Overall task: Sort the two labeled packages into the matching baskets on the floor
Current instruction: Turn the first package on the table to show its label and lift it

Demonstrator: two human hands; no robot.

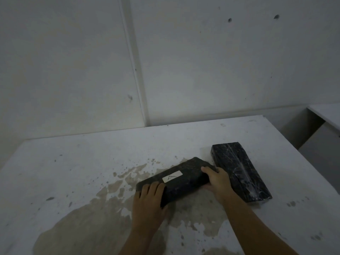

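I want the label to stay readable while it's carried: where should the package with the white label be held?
Grip the labeled package by its two short ends, as the left hand and right hand do now, one coming in from each side. It is a long flat block, and the white label sits mid-top, so end grips probably leave it uncovered.

Bare workroom: stained table (73, 181), blank walls (220, 61)

Dim, flat, bluish light leaves the whole view murky and slightly soft, with faint shadows under the hands on the worktop (92, 162), whose edges bow from wide-angle distortion.
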